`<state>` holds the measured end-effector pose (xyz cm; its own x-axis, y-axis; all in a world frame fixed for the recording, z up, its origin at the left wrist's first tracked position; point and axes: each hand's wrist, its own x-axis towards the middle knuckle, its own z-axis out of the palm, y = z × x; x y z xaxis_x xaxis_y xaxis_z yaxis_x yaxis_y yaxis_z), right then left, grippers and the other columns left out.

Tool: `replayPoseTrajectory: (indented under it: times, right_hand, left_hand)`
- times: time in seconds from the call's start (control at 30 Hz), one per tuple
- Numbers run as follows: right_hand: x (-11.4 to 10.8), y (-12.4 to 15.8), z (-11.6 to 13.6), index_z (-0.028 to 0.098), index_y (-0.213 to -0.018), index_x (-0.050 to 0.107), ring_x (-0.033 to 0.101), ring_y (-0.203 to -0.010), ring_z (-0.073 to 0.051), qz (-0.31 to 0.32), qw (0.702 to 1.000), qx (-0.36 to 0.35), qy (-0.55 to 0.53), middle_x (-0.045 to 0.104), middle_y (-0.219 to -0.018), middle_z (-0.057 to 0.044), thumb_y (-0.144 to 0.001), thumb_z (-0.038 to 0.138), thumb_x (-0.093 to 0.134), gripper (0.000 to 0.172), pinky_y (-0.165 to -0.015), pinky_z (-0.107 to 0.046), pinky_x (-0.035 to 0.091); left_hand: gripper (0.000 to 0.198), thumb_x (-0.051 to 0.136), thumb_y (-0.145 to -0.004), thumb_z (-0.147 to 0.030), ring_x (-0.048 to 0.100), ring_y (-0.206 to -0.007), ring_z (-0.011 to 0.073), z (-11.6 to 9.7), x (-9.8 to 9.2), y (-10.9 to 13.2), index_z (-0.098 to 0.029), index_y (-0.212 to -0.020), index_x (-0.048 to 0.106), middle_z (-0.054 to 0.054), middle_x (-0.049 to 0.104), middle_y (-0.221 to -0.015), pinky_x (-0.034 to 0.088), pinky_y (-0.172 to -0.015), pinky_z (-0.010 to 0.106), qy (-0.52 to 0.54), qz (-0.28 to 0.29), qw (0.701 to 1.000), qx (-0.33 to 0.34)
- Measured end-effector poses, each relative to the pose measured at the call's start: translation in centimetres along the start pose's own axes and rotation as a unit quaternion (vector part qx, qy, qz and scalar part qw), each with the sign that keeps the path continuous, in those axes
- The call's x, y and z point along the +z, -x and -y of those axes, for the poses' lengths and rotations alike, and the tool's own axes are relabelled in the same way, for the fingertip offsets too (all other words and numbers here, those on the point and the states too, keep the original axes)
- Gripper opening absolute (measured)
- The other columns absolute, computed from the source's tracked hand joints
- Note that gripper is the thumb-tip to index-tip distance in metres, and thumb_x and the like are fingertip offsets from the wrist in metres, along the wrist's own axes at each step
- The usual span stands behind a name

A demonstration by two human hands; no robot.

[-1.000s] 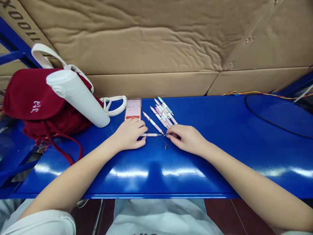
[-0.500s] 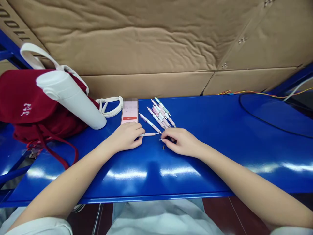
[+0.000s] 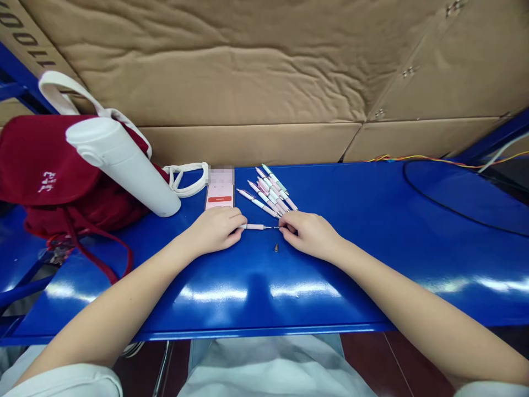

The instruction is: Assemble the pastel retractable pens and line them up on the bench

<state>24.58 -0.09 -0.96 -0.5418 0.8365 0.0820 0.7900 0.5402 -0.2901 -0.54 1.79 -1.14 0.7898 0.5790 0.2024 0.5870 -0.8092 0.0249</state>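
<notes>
My left hand (image 3: 221, 229) is closed round a pink-and-white pen (image 3: 254, 226) that lies level, its thin bare refill tip pointing right. Facing that tip, my right hand (image 3: 308, 234) pinches a tiny thin pen part (image 3: 276, 227) between thumb and fingertips, a small gap from the refill point. What kind of part it is, I cannot make out. A small dark metal cone, a pen tip (image 3: 276, 248), rests on the blue table below the gap. Just beyond my hands lies a loose group of pastel pens (image 3: 270, 190). One white-and-pink pen (image 3: 257, 204) is at its left side.
Behind my left hand lies a phone (image 3: 220, 190) with a lit screen. A red bag (image 3: 78, 176) with a white bottle (image 3: 124, 165) leaning on it is at the left. A black cable (image 3: 450, 204) crosses the blue table (image 3: 372, 286) at right, with cardboard (image 3: 231, 82) behind.
My right hand has moved slightly right and up, bringing the tiny part from below the refill tip into line with it. The left hand still holds the pen in nearly the same place.
</notes>
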Motion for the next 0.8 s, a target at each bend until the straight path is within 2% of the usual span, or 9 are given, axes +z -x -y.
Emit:
replayPoseTrajectory:
  times: [0.3, 0.67, 0.8]
  right_hand:
    - [0.4, 0.1, 0.2, 0.021, -0.089, 0.062, 0.058, -0.068, -0.014, 0.001, 1.000, -0.006, -0.010, 0.065, -0.080, -0.003, -0.085, 0.024, 0.047, 0.015, -0.058, -0.023, 0.036]
    - [0.7, 0.0, 0.0, 0.020, -0.092, 0.064, 0.061, -0.078, -0.016, -0.017, 0.997, -0.018, -0.071, 0.068, -0.087, -0.004, -0.088, 0.027, 0.047, 0.018, -0.069, -0.025, 0.042]
    - [0.3, 0.2, 0.0, 0.019, -0.103, 0.060, 0.058, -0.066, -0.014, -0.023, 0.997, -0.001, -0.080, 0.064, -0.072, -0.001, -0.087, 0.034, 0.050, 0.024, -0.059, -0.023, 0.039]
  left_hand:
    - [0.023, 0.040, -0.089, -0.024, 0.060, -0.083, 0.0173, -0.4, 0.0, -0.1, -0.017, -0.094, 0.062, 0.006, 0.063, -0.087, 0.048, -0.073, 0.028, 0.013, -0.004, 1.000, -0.001]
    - [0.025, 0.039, -0.092, -0.026, 0.060, -0.083, 0.0166, -1.1, 0.1, -0.1, -0.016, -0.098, 0.062, 0.007, 0.064, -0.088, 0.047, -0.073, 0.027, 0.031, -0.023, 0.999, 0.007]
    - [0.025, 0.040, -0.091, -0.025, 0.060, -0.083, 0.0168, -1.0, 0.2, -0.1, -0.016, -0.098, 0.062, 0.007, 0.064, -0.090, 0.048, -0.072, 0.027, 0.033, -0.031, 0.999, 0.005]
